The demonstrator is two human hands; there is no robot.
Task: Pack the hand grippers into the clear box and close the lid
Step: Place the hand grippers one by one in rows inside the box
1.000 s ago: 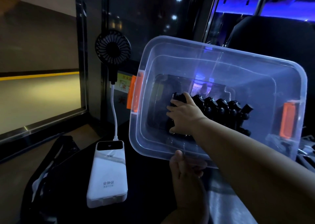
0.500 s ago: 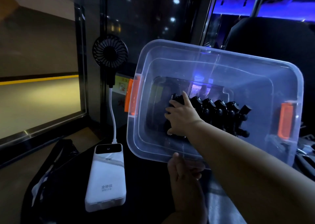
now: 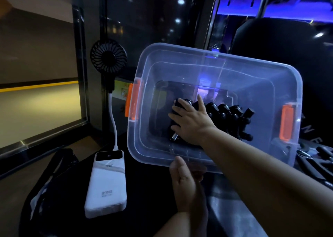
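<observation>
Since a second ago the right hand (image 3: 191, 123) has spread flatter, its fingers now splayed over the left end of the row of black hand grippers (image 3: 225, 117) inside the clear box (image 3: 216, 71); the palm presses on them, the grip open rather than closed round any one. That box is tilted, its open top facing the camera, orange latches at both ends. Below, the left hand (image 3: 187, 182) pinches the near rim, thumb on top. On the dark counter (image 3: 147, 200) lies a white power bank (image 3: 106, 186), cabled to a small black fan (image 3: 108, 56).
</observation>
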